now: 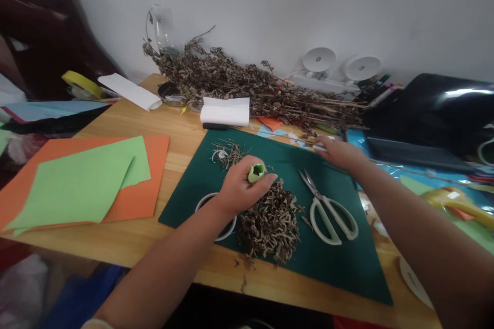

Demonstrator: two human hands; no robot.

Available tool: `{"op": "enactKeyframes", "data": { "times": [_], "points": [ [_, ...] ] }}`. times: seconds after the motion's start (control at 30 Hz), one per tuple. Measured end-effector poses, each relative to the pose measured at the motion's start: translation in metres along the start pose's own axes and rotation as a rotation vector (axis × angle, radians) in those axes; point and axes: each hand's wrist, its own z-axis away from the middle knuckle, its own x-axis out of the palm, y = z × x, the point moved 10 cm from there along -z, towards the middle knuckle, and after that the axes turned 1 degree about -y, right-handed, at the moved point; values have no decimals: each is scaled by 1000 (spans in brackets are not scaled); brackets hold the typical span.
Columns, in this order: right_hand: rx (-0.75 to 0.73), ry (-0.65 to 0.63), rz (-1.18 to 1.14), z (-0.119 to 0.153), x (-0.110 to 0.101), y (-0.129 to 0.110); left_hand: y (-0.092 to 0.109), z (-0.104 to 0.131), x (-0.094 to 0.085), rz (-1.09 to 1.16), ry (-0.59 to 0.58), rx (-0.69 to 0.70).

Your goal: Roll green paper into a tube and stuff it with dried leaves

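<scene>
My left hand is wrapped round a small green paper tube, whose open top end faces up toward me. Below it, a heap of dried leaves lies on the green cutting mat. Partly covered by my left arm is a white ring-shaped rim. At the mat's far right corner, my right hand is closed round a long thin stick, which sticks out on both sides; a small whitish bit shows by the fingertips. Scissors with pale handles lie partly open right of the leaves.
Dried plant bundles line the wall behind. A white paper roll and a black pen lie at the mat's back edge. Thin stem scraps are on the mat. Green sheets rest on orange ones at left.
</scene>
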Motion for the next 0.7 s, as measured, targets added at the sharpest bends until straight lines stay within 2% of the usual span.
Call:
{"op": "enactKeyframes", "data": {
  "times": [0.1, 0.2, 0.37, 0.43, 0.47, 0.5, 0.53, 0.6, 0.7],
  "points": [
    [-25, 62, -18, 1, -10, -11, 3, 0, 4, 53, -52, 26],
    [-64, 189, -60, 9, -36, -19, 8, 0, 9, 82, -116, 68],
    [-43, 454, -214, 28, -108, -6, 18, -1, 9, 69, -143, 125],
    [18, 614, -339, 35, -143, -2, 22, -1, 12, 50, -172, 147],
    [45, 750, -463, 43, -162, -1, 24, -1, 13, 39, -182, 160],
    [104, 1056, -864, 64, -179, 15, 25, -1, 13, 30, -186, 169],
    [75, 1218, -1214, 73, -184, 18, 26, -1, 12, 26, -181, 173],
    [-85, 1244, -1591, 72, -195, -4, 26, -1, 10, 29, -160, 171],
    [-126, 1173, -1824, 78, -208, -35, 24, 0, 10, 27, -151, 168]
  ]
}}
